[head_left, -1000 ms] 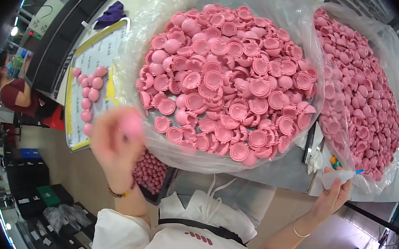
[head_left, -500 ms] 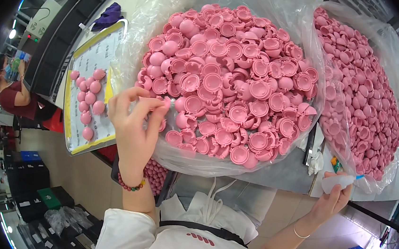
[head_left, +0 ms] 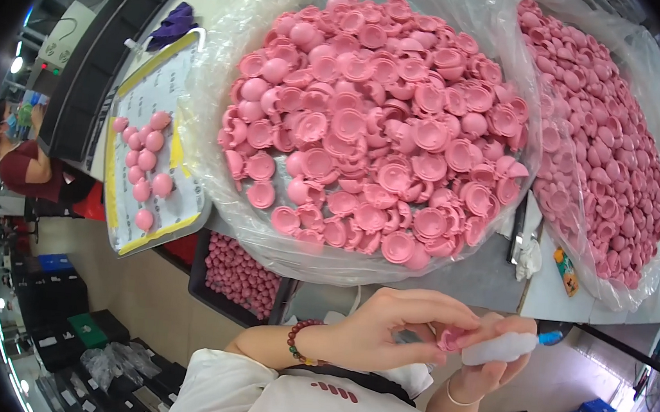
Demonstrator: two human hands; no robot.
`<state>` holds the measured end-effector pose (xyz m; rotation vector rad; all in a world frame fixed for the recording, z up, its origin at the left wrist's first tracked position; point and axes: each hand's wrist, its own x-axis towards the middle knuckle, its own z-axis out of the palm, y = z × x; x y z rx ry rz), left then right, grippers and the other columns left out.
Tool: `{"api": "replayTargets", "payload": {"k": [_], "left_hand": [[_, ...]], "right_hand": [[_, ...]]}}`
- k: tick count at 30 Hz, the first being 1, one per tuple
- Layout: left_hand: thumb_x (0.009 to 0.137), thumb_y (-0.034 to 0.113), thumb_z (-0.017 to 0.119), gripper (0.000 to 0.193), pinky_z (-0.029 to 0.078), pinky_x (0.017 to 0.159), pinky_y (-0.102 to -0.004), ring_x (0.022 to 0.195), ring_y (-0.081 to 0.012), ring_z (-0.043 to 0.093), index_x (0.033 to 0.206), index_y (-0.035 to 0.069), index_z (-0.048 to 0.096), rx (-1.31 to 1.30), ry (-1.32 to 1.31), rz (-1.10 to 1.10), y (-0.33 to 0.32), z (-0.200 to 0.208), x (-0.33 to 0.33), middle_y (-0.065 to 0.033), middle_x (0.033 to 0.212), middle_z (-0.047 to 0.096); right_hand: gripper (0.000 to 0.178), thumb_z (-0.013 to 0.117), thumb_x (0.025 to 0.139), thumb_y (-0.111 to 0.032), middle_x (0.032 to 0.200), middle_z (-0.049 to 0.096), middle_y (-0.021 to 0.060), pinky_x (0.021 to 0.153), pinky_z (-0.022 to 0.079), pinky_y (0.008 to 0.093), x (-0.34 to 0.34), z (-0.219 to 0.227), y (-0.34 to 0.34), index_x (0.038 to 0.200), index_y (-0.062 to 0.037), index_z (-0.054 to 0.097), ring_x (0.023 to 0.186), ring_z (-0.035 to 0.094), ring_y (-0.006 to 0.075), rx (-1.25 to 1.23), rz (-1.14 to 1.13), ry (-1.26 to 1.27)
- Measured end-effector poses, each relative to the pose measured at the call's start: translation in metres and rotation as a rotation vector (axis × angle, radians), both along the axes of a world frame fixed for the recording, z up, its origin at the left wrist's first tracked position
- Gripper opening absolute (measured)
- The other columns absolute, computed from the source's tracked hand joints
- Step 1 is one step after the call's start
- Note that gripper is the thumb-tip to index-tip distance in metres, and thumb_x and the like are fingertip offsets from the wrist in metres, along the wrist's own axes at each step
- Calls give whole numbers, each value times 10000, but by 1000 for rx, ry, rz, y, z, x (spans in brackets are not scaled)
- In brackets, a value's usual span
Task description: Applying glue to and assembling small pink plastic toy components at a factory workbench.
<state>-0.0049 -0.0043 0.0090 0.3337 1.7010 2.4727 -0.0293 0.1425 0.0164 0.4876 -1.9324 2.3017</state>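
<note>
My left hand (head_left: 382, 332), with a beaded bracelet at its wrist, pinches a small pink plastic shell piece (head_left: 450, 340) in front of my body. Close against it, my right hand (head_left: 488, 375) is wrapped round a white squeeze bottle (head_left: 499, 349) with a blue tip pointing right. The fingers of both hands nearly meet, and they partly hide the pink piece. Beyond them a big heap of pink shell halves (head_left: 376, 131) fills a clear plastic bag (head_left: 317, 266) on the table.
At the right stands a second bag of pink shells (head_left: 602, 151). Several pink balls (head_left: 146, 160) lie on a yellow-edged tray (head_left: 179, 220) at the left. Below the table edge is a dark bin (head_left: 199, 289) of small pink pieces. A co-worker (head_left: 24, 156) sits far left.
My left hand has come from the heap's left side to the right, bringing a pink piece to my right hand. The squeeze bottle has moved down and left.
</note>
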Motion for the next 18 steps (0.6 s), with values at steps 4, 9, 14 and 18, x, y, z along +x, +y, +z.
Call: {"api": "replayTargets", "payload": {"k": [4, 9, 14, 18], "left_hand": [[691, -56, 621, 414, 483, 773, -289, 956, -195, 537, 1085, -39, 495, 130, -233, -29, 4, -3, 8, -167, 1123, 487], [678, -105, 596, 426, 460, 824, -317, 992, -222, 522, 1085, -48, 485, 164, -117, 74, 5, -7, 6, -212, 1139, 464], [690, -131, 570, 411, 461, 828, -313, 1010, -236, 515, 1078, -63, 453, 137, -53, 168, 6, -7, 8, -241, 1137, 463], [678, -129, 589, 397, 456, 834, -326, 1003, -250, 521, 1030, -51, 424, 162, -70, 165, 6, -11, 8, -280, 1117, 463]], "right_hand": [[476, 575, 771, -306, 717, 399, 70, 440, 278, 227, -10, -17, 21, 1054, -14, 327, 534, 382, 131, -156, 29, 37], [431, 628, 729, -276, 707, 363, 21, 498, 195, 247, -25, -10, 25, 1031, -26, 447, 648, 282, 129, -342, 60, 189], [636, 470, 751, -586, 567, 393, 29, 354, 192, 219, -19, 2, 24, 737, 46, 527, 445, 334, 106, 106, -151, 446], [647, 458, 753, -594, 562, 421, 42, 355, 208, 217, -17, 1, 24, 734, 49, 527, 445, 370, 118, 167, -115, 494]]}}
